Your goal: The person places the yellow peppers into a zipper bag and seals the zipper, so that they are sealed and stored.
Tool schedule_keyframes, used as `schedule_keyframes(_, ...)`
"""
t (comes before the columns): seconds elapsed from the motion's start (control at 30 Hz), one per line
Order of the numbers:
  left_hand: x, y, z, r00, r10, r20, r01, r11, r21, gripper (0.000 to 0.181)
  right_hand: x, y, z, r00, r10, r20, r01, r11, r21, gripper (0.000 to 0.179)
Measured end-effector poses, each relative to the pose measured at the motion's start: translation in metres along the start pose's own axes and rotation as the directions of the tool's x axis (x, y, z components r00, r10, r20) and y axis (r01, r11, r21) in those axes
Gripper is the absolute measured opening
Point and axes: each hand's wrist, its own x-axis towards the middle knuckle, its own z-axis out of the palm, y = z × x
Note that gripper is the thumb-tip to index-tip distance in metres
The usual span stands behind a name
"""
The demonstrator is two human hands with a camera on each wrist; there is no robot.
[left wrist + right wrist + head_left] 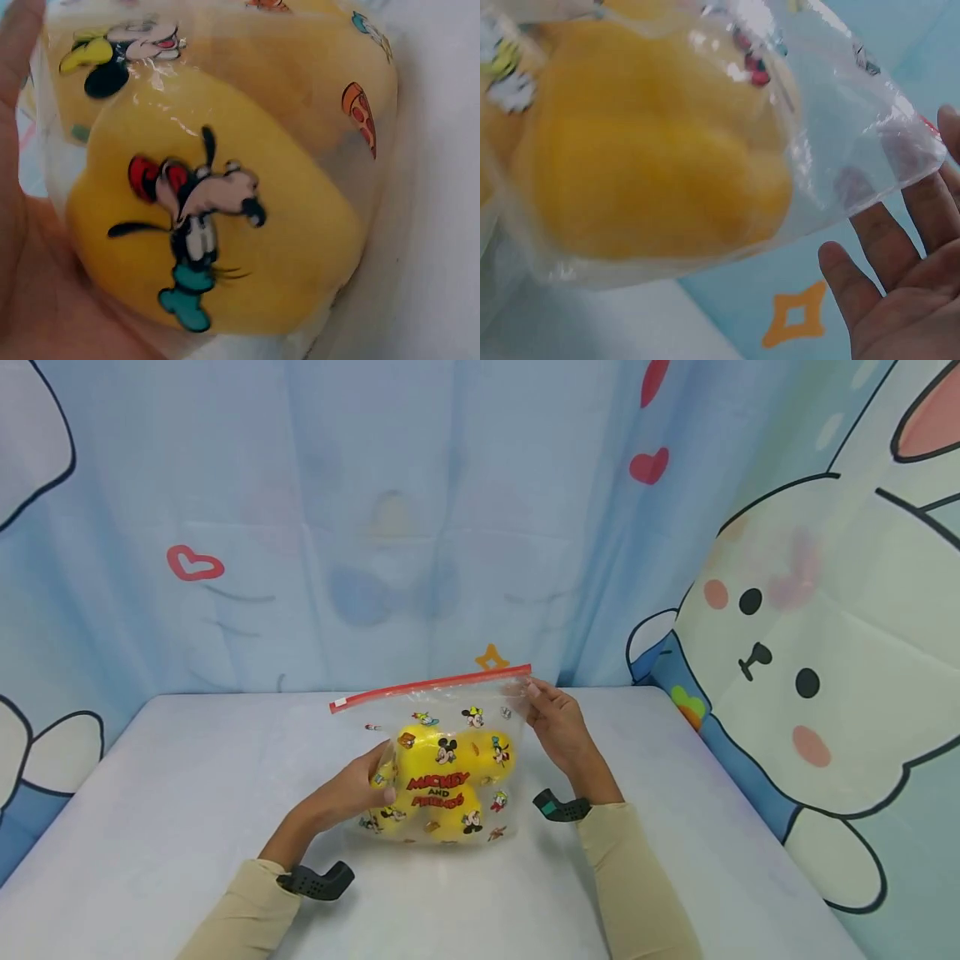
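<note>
A clear zip bag (512, 827) with a red zip strip and cartoon prints stands tilted above the white table. Inside it is a bulky, smooth yellow thing with rounded lobes (480, 745); its kind cannot be told. My left hand (347, 789) grips the bag's left side, thumb in front and the other fingers hidden behind. At the top right corner, just under the zip strip, my right hand (558, 727) pinches the bag between thumb and fingers. In the right wrist view, fingertips show through the clear film, and the yellow thing (652, 165) fills much of the bag.
The white table (187, 793) spreads around the bag on all sides. Behind it hangs a light blue curtain (360, 527) with printed hearts and cartoon animals. Dark straps with small devices (318, 882) sit on both wrists, below beige sleeves.
</note>
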Motion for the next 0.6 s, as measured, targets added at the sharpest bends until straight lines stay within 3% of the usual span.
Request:
schedule_keyframes(0.1, 0.001, 0.000, 0.003, 0.999, -0.023, -0.039, 0.024, 1.000, 0.019, 0.103, 0.003, 0.013, -0.008, 0.995, 0.086, 0.053, -0.085, 0.996, -0.031, 0.028)
schedule_keyframes(0.17, 0.002, 0.000, 0.006, 0.994, -0.050, -0.093, 0.052, 0.998, 0.028, 0.093, 0.003, 0.021, -0.013, 0.980, 0.163, 0.113, -0.154, 0.984, -0.086, 0.041)
schedule_keyframes(0.23, 0.004, -0.001, 0.008, 0.987, -0.069, -0.143, 0.074, 0.997, 0.033, 0.085, 0.002, 0.028, -0.019, 0.947, 0.243, 0.210, -0.205, 0.961, -0.187, 0.054)
schedule_keyframes(0.3, 0.005, -0.002, 0.011, 0.977, -0.091, -0.193, 0.099, 0.995, 0.030, 0.077, 0.000, 0.031, -0.022, 0.901, 0.316, 0.297, -0.238, 0.932, -0.272, 0.067)
schedule_keyframes(0.37, 0.006, -0.002, 0.014, 0.966, -0.108, -0.233, 0.116, 0.993, 0.023, 0.071, -0.002, 0.031, -0.023, 0.858, 0.383, 0.343, -0.278, 0.907, -0.317, 0.071)
schedule_keyframes(0.43, 0.007, -0.002, 0.016, 0.952, -0.137, -0.275, 0.146, 0.989, 0.014, 0.069, -0.002, 0.031, -0.022, 0.833, 0.424, 0.354, -0.316, 0.892, -0.324, 0.074)
schedule_keyframes(0.5, 0.007, -0.001, 0.018, 0.932, -0.182, -0.313, 0.193, 0.981, 0.003, 0.072, -0.001, 0.030, -0.019, 0.833, 0.446, 0.327, -0.362, 0.887, -0.288, 0.070)
schedule_keyframes(0.6, 0.008, 0.001, 0.020, 0.900, -0.258, -0.350, 0.262, 0.964, -0.038, 0.088, 0.001, 0.031, -0.013, 0.855, 0.454, 0.250, -0.384, 0.879, -0.281, 0.062)
